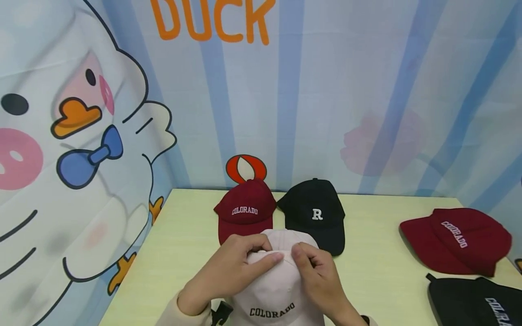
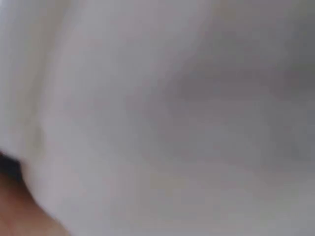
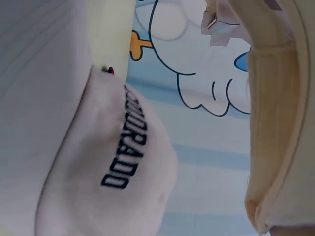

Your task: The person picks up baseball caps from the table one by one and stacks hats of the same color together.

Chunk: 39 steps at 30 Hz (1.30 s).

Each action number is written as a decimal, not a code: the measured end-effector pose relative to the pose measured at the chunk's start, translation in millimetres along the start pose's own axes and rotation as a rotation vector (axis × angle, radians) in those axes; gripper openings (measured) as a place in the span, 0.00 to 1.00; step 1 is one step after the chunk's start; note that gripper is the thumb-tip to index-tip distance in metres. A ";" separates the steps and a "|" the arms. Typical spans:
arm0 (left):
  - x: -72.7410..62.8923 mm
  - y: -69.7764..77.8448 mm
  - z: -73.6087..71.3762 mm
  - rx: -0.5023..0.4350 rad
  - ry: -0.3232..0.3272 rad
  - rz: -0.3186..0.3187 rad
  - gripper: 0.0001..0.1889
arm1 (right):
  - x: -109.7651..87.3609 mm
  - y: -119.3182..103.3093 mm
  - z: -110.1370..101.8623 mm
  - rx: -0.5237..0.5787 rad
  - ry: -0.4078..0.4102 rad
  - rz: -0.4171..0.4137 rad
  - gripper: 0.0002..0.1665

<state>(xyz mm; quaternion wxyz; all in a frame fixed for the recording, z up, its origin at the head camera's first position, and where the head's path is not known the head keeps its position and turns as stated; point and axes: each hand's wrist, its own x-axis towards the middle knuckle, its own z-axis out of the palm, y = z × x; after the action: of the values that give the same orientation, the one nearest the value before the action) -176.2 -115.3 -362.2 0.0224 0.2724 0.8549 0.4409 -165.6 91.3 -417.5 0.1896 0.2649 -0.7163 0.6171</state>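
Observation:
A pale pinkish-white cap [image 1: 281, 280] with dark COLORADO lettering is held between both hands, the lettering toward the person. My left hand [image 1: 232, 265] pinches the upper crown, its thumb lying across the front of a fold. From the other side, my right hand [image 1: 320, 280] pinches the fabric between thumb and curled fingers. More pale fabric [image 1: 289, 235] rises behind the fingertips. The right wrist view shows the lettered crown [image 3: 147, 177] tilted sideways. Blurred white cloth [image 2: 147, 123] fills the left wrist view, with a bit of skin at its lower left corner.
Behind the hands, a maroon COLORADO cap [image 1: 246, 203] stands beside a black cap [image 1: 316, 199] with a white R. Another maroon cap [image 1: 461, 240] and a black lettered cap [image 1: 469, 296] lie at the right. The yellow table [image 1: 379, 235] meets a cartoon-printed backdrop [image 1: 326, 90].

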 end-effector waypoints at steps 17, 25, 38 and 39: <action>39.8 -75.2 16.5 -0.228 0.103 -0.028 0.10 | 10.4 36.3 -28.3 -0.100 0.228 0.589 0.30; 47.9 -107.2 32.4 -0.189 0.100 -0.128 0.09 | 9.1 56.3 -32.6 -0.133 0.142 0.699 0.31; 48.2 -113.7 50.0 -0.056 0.191 -0.197 0.07 | 7.1 69.5 -35.7 -0.227 0.034 0.696 0.22; 48.0 -112.4 51.4 -0.030 0.208 -0.209 0.07 | 6.9 69.7 -35.9 -0.245 0.020 0.686 0.22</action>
<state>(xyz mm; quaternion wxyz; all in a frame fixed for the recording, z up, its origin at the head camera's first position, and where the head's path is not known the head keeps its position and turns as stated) -252.8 -105.9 -470.0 -0.0163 0.1346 0.8696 0.4748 -215.8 132.5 -462.0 0.0089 -0.0216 -0.8301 0.5571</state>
